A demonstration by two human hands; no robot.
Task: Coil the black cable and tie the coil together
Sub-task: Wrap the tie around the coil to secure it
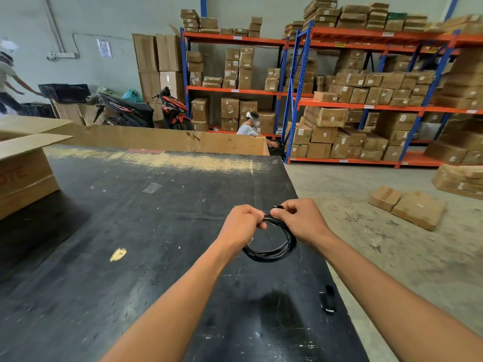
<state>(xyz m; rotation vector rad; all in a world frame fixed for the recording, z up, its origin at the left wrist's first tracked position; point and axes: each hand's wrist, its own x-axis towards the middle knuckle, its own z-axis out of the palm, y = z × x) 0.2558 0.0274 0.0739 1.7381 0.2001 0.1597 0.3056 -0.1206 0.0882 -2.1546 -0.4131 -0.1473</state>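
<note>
- Head view: the black cable [271, 250] is wound into a round coil, held up above the dark worktop [136, 231] near its right edge.
- The left hand [241, 222] has its fingers [257, 218] clenched around the top of the coil.
- The right hand [300, 220] pinches the same bunched stretch just beside the left, a cable end poking out above its thumb.
- A small black object [327, 299] lies on the worktop nearer the person.
- An open cardboard box [26, 173] sits at the far left.

Black worktable [130, 231], open cardboard box [23, 165] at left, scooter [146, 111], shelving w/ cartons [366, 87]
</note>
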